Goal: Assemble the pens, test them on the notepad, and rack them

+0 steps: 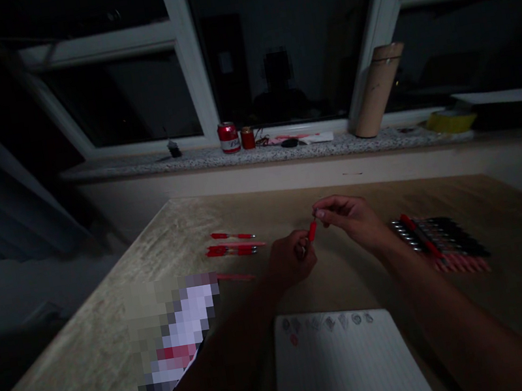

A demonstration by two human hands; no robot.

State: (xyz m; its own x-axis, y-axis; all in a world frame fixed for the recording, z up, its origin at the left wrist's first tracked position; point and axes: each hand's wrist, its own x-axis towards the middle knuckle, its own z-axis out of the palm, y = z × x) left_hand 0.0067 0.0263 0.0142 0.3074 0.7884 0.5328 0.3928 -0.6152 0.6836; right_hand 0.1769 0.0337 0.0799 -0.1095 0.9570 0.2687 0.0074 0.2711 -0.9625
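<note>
At the far left a blue-grey cloth curtain point(9, 202) hangs beside the stone-patterned beige tabletop point(111, 312). On the table lies a long pale packet, blurred into squares point(187, 326), and just past its upper end a thin pinkish-red stick point(237, 277). Above these sits a small group of slim pens with red ends and silvery tips point(233, 251), one similar pen point(232, 235) lying apart behind them. On the speckled stone sill stand a red-and-white metal can point(229, 140) and a short red jar point(248, 138). The left hand point(288, 260) curls its fingers around the lower part of a slim red pen point(313, 231), held tilted over the middle of the table, beyond a white lined notepad point(342, 367) with small drawings along its top. The right hand point(352, 217) pinches the pen's upper end between thumb and forefinger — exactly which part is too dim to tell. Farther right, a tan cylindrical flask point(378, 94) stands on the sill; below it on the table is a neat row of black pens with silvery tips point(460, 233), a black-and-red pen point(420, 235) lying across them.
</note>
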